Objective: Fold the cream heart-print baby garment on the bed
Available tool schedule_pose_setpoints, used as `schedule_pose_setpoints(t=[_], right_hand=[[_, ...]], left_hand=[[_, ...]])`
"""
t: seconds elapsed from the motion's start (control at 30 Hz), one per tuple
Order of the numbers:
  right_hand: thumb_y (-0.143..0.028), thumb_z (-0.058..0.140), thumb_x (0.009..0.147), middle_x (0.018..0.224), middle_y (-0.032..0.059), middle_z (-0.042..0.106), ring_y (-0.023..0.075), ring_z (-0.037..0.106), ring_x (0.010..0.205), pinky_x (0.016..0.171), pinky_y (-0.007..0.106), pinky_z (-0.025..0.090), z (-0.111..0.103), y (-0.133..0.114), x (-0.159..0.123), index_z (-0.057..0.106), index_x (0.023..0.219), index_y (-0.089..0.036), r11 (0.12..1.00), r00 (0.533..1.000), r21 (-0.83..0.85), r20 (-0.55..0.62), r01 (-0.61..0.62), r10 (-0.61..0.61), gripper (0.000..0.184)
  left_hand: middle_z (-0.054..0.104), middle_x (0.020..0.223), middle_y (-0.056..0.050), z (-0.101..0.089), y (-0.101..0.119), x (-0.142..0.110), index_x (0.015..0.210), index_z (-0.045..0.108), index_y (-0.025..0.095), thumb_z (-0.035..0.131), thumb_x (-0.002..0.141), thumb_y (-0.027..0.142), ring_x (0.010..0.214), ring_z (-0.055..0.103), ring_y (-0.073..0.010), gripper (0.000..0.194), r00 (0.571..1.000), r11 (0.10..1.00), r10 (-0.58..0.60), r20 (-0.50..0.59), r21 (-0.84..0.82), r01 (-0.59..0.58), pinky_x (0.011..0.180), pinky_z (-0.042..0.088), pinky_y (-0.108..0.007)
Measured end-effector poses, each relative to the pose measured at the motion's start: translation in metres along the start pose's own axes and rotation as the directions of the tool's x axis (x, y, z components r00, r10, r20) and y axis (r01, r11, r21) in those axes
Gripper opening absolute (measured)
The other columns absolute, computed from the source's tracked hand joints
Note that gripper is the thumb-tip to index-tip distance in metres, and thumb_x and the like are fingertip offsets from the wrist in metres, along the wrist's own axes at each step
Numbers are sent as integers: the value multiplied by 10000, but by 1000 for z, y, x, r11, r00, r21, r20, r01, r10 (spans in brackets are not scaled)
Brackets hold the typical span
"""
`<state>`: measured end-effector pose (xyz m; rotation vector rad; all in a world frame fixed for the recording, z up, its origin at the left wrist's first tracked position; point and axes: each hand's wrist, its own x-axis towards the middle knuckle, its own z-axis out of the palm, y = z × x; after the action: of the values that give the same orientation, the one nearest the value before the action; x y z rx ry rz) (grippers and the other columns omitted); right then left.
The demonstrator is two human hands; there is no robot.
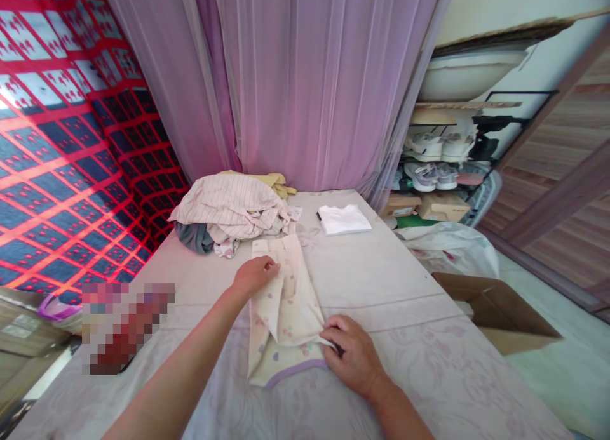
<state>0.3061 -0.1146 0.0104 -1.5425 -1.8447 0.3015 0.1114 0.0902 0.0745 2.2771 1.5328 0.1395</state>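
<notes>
A cream garment (295, 300) with small printed motifs and a purple edge lies partly folded on the covered table or bed (395, 338). My left hand (256, 275) is at its upper left part, with the fingers curled in on the cloth. At the lower right corner my right hand (350, 351) pinches the garment's edge between thumb and fingers, lifting a fold. What kind of garment it is I cannot tell for sure. Behind it sits a heap of crumpled clothes (233, 202), striped pink on top. A folded white garment (344, 219) lies at the far right.
Purple curtains (305, 84) hang along the back, and a red and dark patterned cloth (71, 141) at the left. On the right stand a shoe rack (443, 148) and an open cardboard box (495, 313) on the floor. A blurred-out patch covers something at the left edge.
</notes>
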Motion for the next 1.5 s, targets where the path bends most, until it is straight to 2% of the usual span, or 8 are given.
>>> schedule_pose_setpoints(t=[0.4,0.8,0.93,1.03,1.13,1.23,1.37,1.5], right_hand=[[-102,576,677,915,29,607,178,548,878,766,302,416,-8,2,4,701,875,-264,998,991,46,127,-35,29,284],[-86,586,653,903,28,603,163,557,855,753,293,414,-11,3,4,707,760,-239,997,988,72,154,-29,18,223],[-233,620,743,958,56,603,182,562,883,769,305,440,-14,3,2,715,825,-234,994,993,106,119,6,-18,125],[-266,538,825,985,75,602,179,563,899,774,298,452,-15,3,2,701,786,-217,989,999,144,46,22,-28,175],[-257,535,818,877,57,611,169,558,827,737,297,444,-13,2,3,663,676,-211,994,998,104,44,40,-44,196],[-224,558,780,774,28,602,153,542,746,698,291,424,-11,1,4,614,592,-211,997,996,59,70,57,-61,197],[-198,578,750,810,29,614,154,553,772,708,287,426,-9,3,1,603,607,-208,997,999,70,13,36,-37,146],[-133,569,704,833,25,620,161,558,808,745,301,413,-9,4,-3,615,662,-209,1000,1000,-7,-11,18,-19,98]], left_hand=[[709,969,-71,25,28,98,842,683,219,568,750,447,861,645,-227,271,981,981,-192,-36,-1,193,665,433,-271],[678,1042,-62,28,31,100,1031,615,230,483,841,305,944,616,-208,243,987,992,-123,-105,18,125,742,436,-279],[609,1214,-105,17,37,80,1258,503,201,520,830,290,1085,567,-230,437,997,999,-29,-71,40,32,888,409,-314],[498,1371,-52,18,42,41,1230,545,264,590,790,296,1266,424,-222,443,989,988,144,-17,55,-143,1054,269,-319],[524,1355,-9,30,41,-7,1127,617,338,622,769,370,1285,406,-248,359,872,889,441,214,32,-458,1107,171,-417],[430,1434,-55,38,34,-39,1249,539,318,614,775,401,1331,342,-286,487,858,875,461,225,48,-482,1108,131,-499],[443,1422,-76,31,16,-53,1263,533,270,533,832,359,1325,357,-257,440,899,898,435,43,46,-437,1118,159,-460],[471,1388,-137,21,-16,-59,1269,528,178,513,822,415,1265,431,-284,506,964,970,237,-123,-24,-242,1062,297,-412]])
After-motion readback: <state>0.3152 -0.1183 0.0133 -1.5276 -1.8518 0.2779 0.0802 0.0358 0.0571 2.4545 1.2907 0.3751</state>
